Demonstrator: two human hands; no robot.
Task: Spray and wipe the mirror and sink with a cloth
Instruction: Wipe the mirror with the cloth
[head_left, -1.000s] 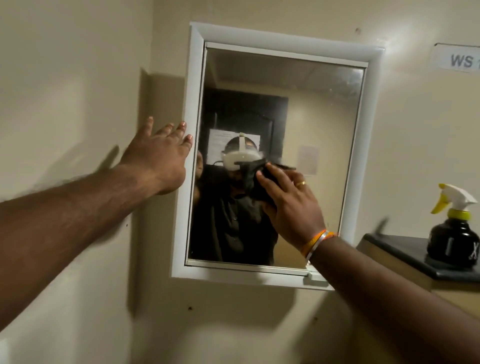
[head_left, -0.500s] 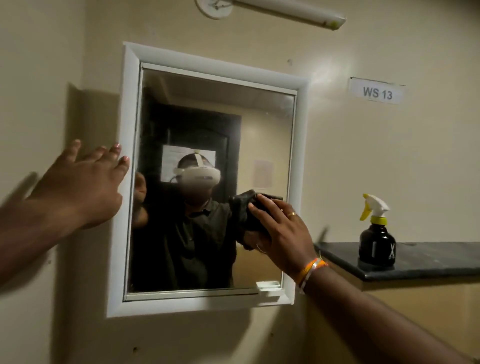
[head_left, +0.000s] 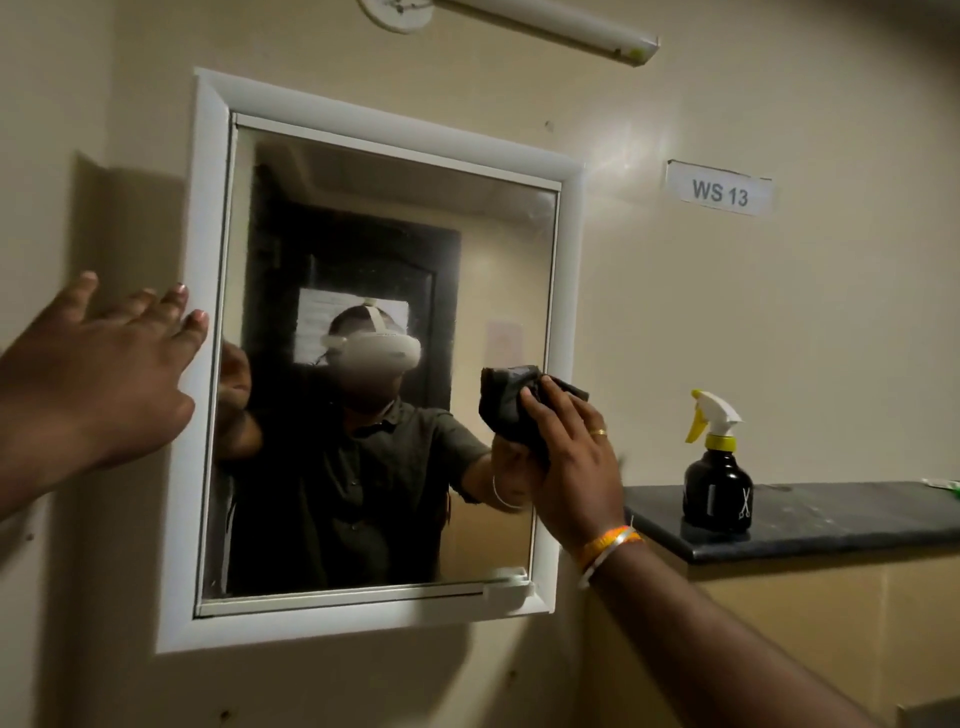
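Observation:
A white-framed mirror hangs on the cream wall. My right hand presses a dark cloth flat against the glass near the mirror's right edge, at mid height. My left hand lies flat with straight fingers against the mirror's left frame and the wall beside it. A black spray bottle with a white and yellow trigger head stands upright on a dark ledge to the right, apart from both hands. The sink is out of view.
The dark stone ledge juts from the wall at right, with a small white and green item at its far right end. A "WS 13" label is stuck on the wall above it. A tube light runs overhead.
My right hand and the cloth have slid from the mirror's middle toward its right edge. The left hand stays on the left frame. The view has swung rightward, showing more of the ledge.

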